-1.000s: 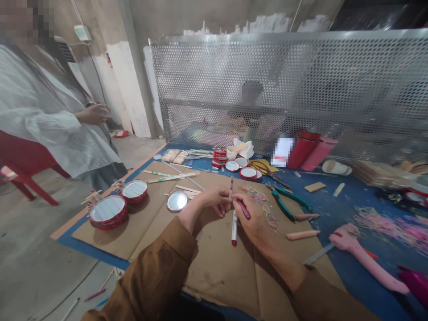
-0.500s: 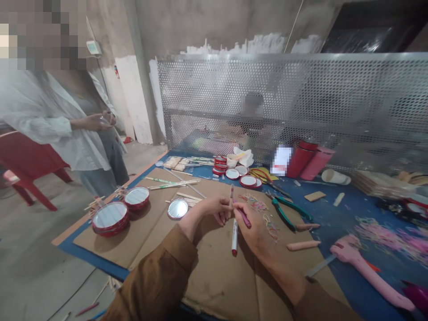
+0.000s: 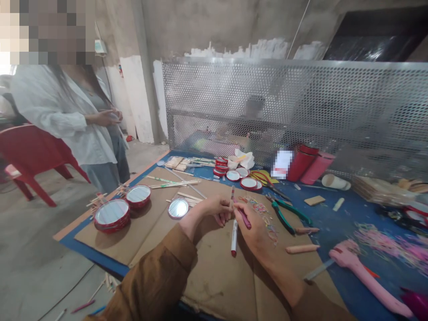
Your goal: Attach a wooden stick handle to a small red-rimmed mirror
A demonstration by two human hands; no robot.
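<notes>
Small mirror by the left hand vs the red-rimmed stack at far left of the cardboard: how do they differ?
The small mirror is a single piece, while the stack of red-rimmed mirrors holds several. The small mirror's rim is thin and pale; the stack's rims are thick and red. The small mirror also looks smaller. Both are round and lie flat on the brown cardboard.

Left hand [image 3: 217,211] palm-down, fingers curled; right hand [image 3: 254,232] closed in a pinch beside it; forearms angled inward; brown sleeves [image 3: 155,278] end short of both wrists.
</notes>
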